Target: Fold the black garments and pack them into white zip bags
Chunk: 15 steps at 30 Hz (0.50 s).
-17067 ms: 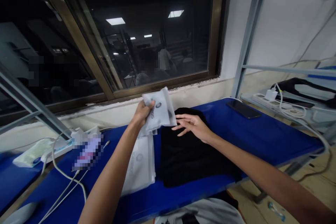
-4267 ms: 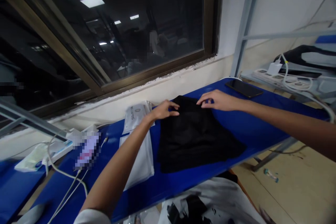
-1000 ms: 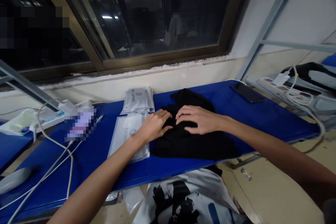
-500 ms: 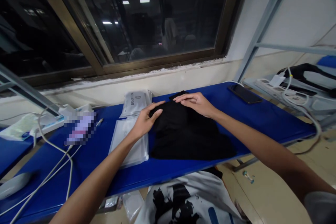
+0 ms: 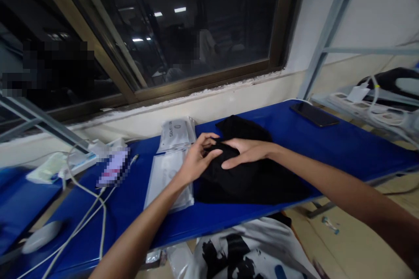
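the right hand (image 5: 251,151) seems partly hidden by the black cloth (image 5: 237,178).

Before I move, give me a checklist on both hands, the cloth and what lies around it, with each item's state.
1. Left hand gripping the soft black cloth: ok.
2. Right hand gripping it too: ok.
3. Cloth lying flat: not ok, bunched up at the hands.
4. Large translucent plastic pouches not under the cloth: ok, they lie left of it.
5. Those pouches empty: cannot tell.
6. Flat dark phone out of the hands' way: ok, farther right.
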Motion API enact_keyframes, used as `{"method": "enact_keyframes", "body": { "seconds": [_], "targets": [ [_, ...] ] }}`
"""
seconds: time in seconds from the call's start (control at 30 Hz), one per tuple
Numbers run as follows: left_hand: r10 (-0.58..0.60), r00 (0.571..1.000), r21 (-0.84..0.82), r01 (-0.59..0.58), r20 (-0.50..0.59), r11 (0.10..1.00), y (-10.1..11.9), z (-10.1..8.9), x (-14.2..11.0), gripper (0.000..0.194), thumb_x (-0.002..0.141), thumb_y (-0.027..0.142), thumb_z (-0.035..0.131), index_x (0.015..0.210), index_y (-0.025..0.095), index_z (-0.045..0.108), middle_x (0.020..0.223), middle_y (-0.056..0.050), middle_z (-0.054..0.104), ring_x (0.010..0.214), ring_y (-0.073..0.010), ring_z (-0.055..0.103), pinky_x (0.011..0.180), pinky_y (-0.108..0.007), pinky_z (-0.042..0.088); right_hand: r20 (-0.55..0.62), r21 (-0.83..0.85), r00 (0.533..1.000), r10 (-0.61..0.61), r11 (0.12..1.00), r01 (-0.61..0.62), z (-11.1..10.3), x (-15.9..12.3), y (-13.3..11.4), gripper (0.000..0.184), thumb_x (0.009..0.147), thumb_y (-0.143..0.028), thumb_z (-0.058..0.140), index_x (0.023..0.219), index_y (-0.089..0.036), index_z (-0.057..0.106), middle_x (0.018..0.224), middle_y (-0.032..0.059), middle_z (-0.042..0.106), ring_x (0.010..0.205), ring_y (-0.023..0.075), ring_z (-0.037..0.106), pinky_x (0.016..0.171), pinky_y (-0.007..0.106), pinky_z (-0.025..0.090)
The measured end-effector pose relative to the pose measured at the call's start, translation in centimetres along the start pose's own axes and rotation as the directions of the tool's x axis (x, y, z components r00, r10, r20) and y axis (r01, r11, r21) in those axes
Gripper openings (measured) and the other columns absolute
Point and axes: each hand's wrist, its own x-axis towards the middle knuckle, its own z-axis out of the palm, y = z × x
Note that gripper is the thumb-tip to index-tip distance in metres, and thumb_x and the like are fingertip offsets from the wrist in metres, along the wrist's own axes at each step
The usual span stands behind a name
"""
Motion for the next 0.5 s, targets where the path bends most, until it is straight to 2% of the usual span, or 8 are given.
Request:
{"method": "enact_keyframes", "body": {
  "seconds": [0.07, 0.1, 0.13, 0.2, 0.23, 0.3, 0.4, 0.5],
  "targets": [
    [-0.021, 0.999, 0.260, 0.030, -0.039, 0.965, 0.9, -0.6, -0.6, 0.031, 0.098, 0.045, 0.057, 0.114, 0.019, 0.058, 0.096, -0.007, 0.072, 0.083, -0.0187, 0.070, 0.068, -0.026, 0.051, -0.040, 0.013, 0.997, 0.063, 0.998, -0.063, 0.8, 0.1, 0.5, 0.031, 0.076, -0.043, 0.083, 0.090, -0.019, 0.069, 0.089, 0.0026, 0.073, 0.087, 0.0195, 0.071, 0.068, 0.026, 0.058],
    [-0.056, 0.996, 0.442, 0.080, -0.068, 0.893, 1.2, -1.1, -1.1, 0.029, 0.101, 0.045, 0.051, 0.107, 0.018, 0.061, 0.092, -0.007, 0.072, 0.079, -0.0198, 0.070, 0.066, -0.028, 0.050, -0.096, 0.074, 0.989, 0.117, 0.991, -0.110, 0.8, -0.1, 0.8, 0.029, 0.076, -0.043, 0.083, 0.082, -0.020, 0.066, 0.082, 0.0019, 0.072, 0.079, 0.0189, 0.071, 0.062, 0.025, 0.058],
    [-0.096, 0.991, 0.624, 0.135, -0.096, 0.770, 1.4, -1.6, -1.7, 0.031, 0.102, 0.044, 0.047, 0.099, 0.017, 0.063, 0.089, -0.009, 0.072, 0.077, -0.0222, 0.071, 0.065, -0.030, 0.050, -0.170, 0.178, 0.969, 0.178, 0.973, -0.147, 0.5, -0.3, 1.1, 0.029, 0.075, -0.041, 0.084, 0.077, -0.020, 0.063, 0.078, 0.0019, 0.071, 0.075, 0.0191, 0.071, 0.059, 0.026, 0.059],
    [-0.181, 0.976, 0.879, 0.188, -0.119, 0.438, 1.4, -2.4, -3.3, 0.030, 0.101, 0.038, 0.050, 0.089, 0.015, 0.065, 0.089, -0.014, 0.072, 0.083, -0.0293, 0.072, 0.063, -0.033, 0.051, -0.273, 0.438, 0.916, 0.295, 0.886, -0.155, -0.6, -0.9, 1.6, 0.026, 0.073, -0.035, 0.085, 0.078, -0.021, 0.063, 0.081, 0.0046, 0.074, 0.076, 0.0218, 0.073, 0.064, 0.030, 0.062],
    [-0.228, 0.967, 0.938, 0.181, -0.115, 0.296, 1.2, -2.6, -4.2, 0.024, 0.099, 0.032, 0.053, 0.090, 0.014, 0.066, 0.091, -0.016, 0.072, 0.087, -0.0319, 0.072, 0.061, -0.033, 0.051, -0.283, 0.551, 0.897, 0.340, 0.823, -0.138, -1.2, -1.1, 1.7, 0.024, 0.074, -0.034, 0.084, 0.081, -0.020, 0.066, 0.085, 0.0070, 0.076, 0.079, 0.0238, 0.075, 0.068, 0.033, 0.064],
    [-0.313, 0.944, 0.979, 0.156, -0.107, 0.134, 1.0, -2.6, -6.0, 0.016, 0.095, 0.017, 0.051, 0.098, 0.013, 0.067, 0.089, -0.016, 0.072, 0.085, -0.0314, 0.072, 0.058, -0.031, 0.051, -0.275, 0.676, 0.880, 0.388, 0.729, -0.111, -1.8, -1.4, 2.0, 0.025, 0.077, -0.036, 0.083, 0.089, -0.019, 0.070, 0.095, 0.0110, 0.077, 0.085, 0.0268, 0.076, 0.076, 0.037, 0.066],
    [-0.343, 0.933, 0.989, 0.134, -0.106, 0.060, 1.9, -1.9, -8.5, 0.035, 0.085, -0.004, 0.043, 0.109, 0.012, 0.064, 0.075, -0.010, 0.068, 0.067, -0.0252, 0.070, 0.051, -0.028, 0.047, -0.294, 0.671, 0.857, 0.422, 0.730, -0.129, -1.1, -1.3, 2.0, 0.036, 0.073, -0.039, 0.088, 0.098, -0.020, 0.070, 0.102, 0.0117, 0.078, 0.088, 0.0286, 0.076, 0.078, 0.040, 0.067],
    [-0.184, 0.983, 0.986, 0.053, -0.023, 0.159, 4.8, -0.6, -10.1, 0.036, 0.081, -0.005, 0.044, 0.097, 0.019, 0.066, 0.084, -0.011, 0.068, 0.072, -0.0260, 0.068, 0.044, -0.027, 0.040, -0.348, 0.631, 0.835, 0.427, 0.765, -0.129, 0.2, -1.0, 1.7, 0.042, 0.062, -0.031, 0.095, 0.093, -0.021, 0.068, 0.093, 0.0092, 0.077, 0.083, 0.0285, 0.076, 0.074, 0.040, 0.067]
  ]
}}
